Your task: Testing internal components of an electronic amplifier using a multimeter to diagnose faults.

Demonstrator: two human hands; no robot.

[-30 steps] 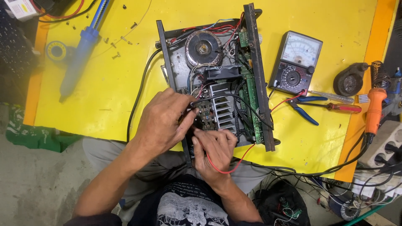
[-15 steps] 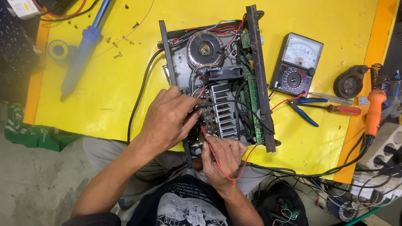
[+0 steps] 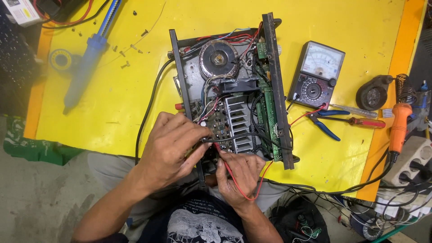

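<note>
**Black and red probes on the amplifier board — measuring step in hand**

Yellow tabletop point(image 3: 112, 103) carries the open black metal amplifier chassis point(image 3: 227, 90), which sits near the table's near edge and partly overhangs it toward my lap. My left hand point(image 3: 173, 150) is closed around the thin black probe lead point(image 3: 234, 136), its tip resting on the brown circuit board point(image 3: 216, 126) just left of the silver finned heat sink point(image 3: 238, 123). My right hand point(image 3: 238, 173) is pinched on the red probe lead point(image 3: 234, 180) at the board's near end, fingers together on it, with the wire looping down past my wrist.

Both leads run off toward the grey analogue multimeter point(image 3: 316, 74), which lies just right of the chassis. By my reading this is a point-to-point check on the board, with both tips placed or nearly so. I cannot tell exactly which component each touches.

The next move, I judge, calls for steady tips and a glance at the meter's needle without shifting either hand — a slip could bridge neighbouring solder points.

Blue-handled pliers point(image 3: 326, 121) and a red-handled screwdriver point(image 3: 360, 121) lie beyond the meter; an orange-handled soldering iron point(image 3: 398, 128) rests by the right edge, and a blue desoldering pump point(image 3: 87, 63) near the far left corner.
</note>
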